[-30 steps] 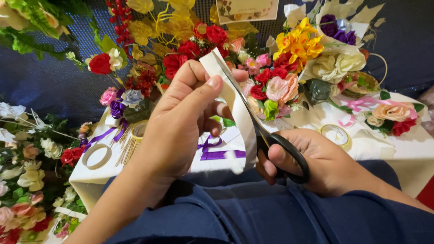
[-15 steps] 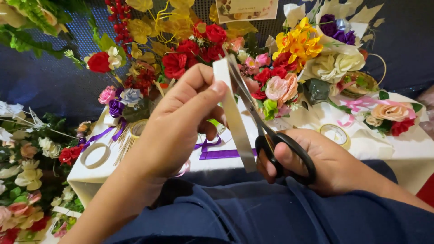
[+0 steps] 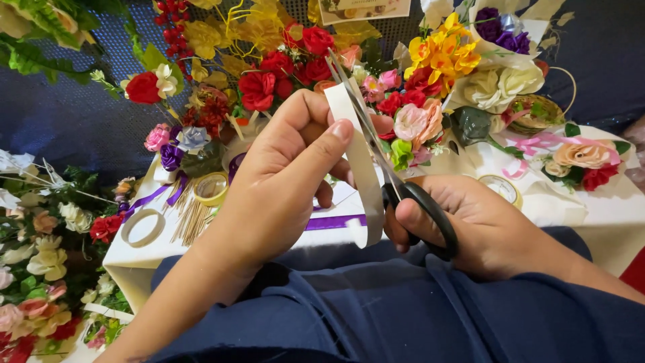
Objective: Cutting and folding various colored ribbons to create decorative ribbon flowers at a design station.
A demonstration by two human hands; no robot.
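At the far left, tape rolls (image 3: 142, 228) lie unused on the white table (image 3: 134, 255). Your left hand (image 3: 282, 181) pinches the white paper strip (image 3: 361, 168) between thumb and fingers, holding it upright and taut against the blades. Your right hand (image 3: 470, 225), fingers curled through the handles, works the black scissors (image 3: 396, 168) along the strip's edge; its lower end curls out of sight, and whether the blades are closed is unclear.

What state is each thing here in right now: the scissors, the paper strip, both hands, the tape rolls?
Scissors: blades open, straddling the strip's edge.
White paper strip: held upright, lower end curling.
Left hand: pinching the strip near its top.
Right hand: fingers through the black scissor handles.
Yellow tape roll: lying flat on the white table.
Purple ribbon: lying flat on the table.
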